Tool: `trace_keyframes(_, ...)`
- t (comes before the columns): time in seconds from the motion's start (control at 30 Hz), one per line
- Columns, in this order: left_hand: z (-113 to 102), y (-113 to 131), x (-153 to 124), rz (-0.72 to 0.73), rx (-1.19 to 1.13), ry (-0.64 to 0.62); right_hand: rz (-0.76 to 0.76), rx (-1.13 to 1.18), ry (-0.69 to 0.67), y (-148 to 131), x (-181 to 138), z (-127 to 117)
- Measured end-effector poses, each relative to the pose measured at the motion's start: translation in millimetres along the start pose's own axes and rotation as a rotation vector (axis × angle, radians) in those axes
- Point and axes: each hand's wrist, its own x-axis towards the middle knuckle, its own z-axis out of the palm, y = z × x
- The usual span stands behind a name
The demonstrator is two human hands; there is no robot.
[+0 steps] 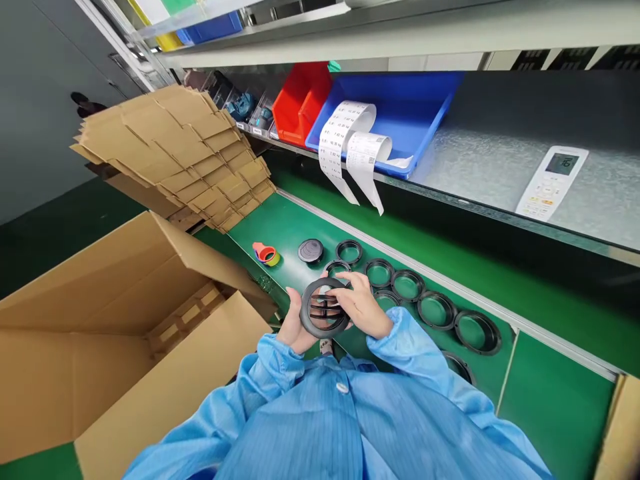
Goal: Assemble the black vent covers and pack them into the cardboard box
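Observation:
A round black air vent (305, 308) with slats across its opening is held up in front of my body. My left hand (293, 325) grips its left side, the thumb raised along the rim. From the right, my right hand (364, 308) reaches over the vent, its fingers bent at the top edge and slats; whether they pinch a small part there, I cannot make out. Beyond my hands, several black rings (407, 285) lie on the green bench top. A closed round black vent (311, 251) rests near them.
Red and yellow tape rolls or cups (267, 254) sit at the bench's left. An open cardboard box (200, 373) stands left, flattened cartons (175, 147) behind it. The shelf above carries a red bin (303, 100), a blue tray (415, 107) with label strips (345, 133), and a remote control (553, 183).

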Motion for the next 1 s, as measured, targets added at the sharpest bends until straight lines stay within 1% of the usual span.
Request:
trace_keyframes(0.07,-5,2,-2,-0.018,0.005,-0.023,0.019,0.007,-0.048,0,2,5)
trace_keyframes(0.13,-7,6,-2,-0.021,-0.011,-0.023,0.032,0.022,-0.062,-3,4,7)
trace_keyframes(0.2,-9,10,-1,-0.038,-0.036,-0.016,0.053,0.066,-0.041,-7,7,8)
trace_keyframes(0.3,-13,17,2,-0.085,-0.068,-0.013,0.129,0.171,0.02,-12,10,10)
trace_keyframes(0.43,-28,26,7,-0.121,-0.1,-0.01,0.212,0.238,0.068,-11,13,18)
trace_keyframes(0.57,-49,36,14,-0.163,-0.156,-0.02,0.239,0.191,0.074,-5,11,37)
trace_keyframes(0.63,-59,41,19,-0.169,-0.18,0.005,0.185,0.071,0.063,-2,8,52)
trace_keyframes(0.7,-69,43,23,-0.148,-0.185,0.078,0.053,-0.078,-0.032,0,5,69)
trace_keyframes(0.77,-76,43,27,-0.172,-0.169,0.171,-0.04,-0.184,-0.179,2,4,84)
trace_keyframes(0.8,-79,41,30,-0.205,-0.154,0.212,-0.04,-0.203,-0.249,3,4,91)
trace_keyframes(0.87,-82,39,33,-0.284,-0.123,0.26,0.041,-0.189,-0.36,8,9,101)
trace_keyframes(0.97,-88,42,39,-0.322,-0.069,0.236,0.14,-0.104,-0.488,22,30,110)
trace_keyframes(1.0,-92,46,41,-0.326,-0.032,0.227,0.16,-0.093,-0.494,31,41,111)
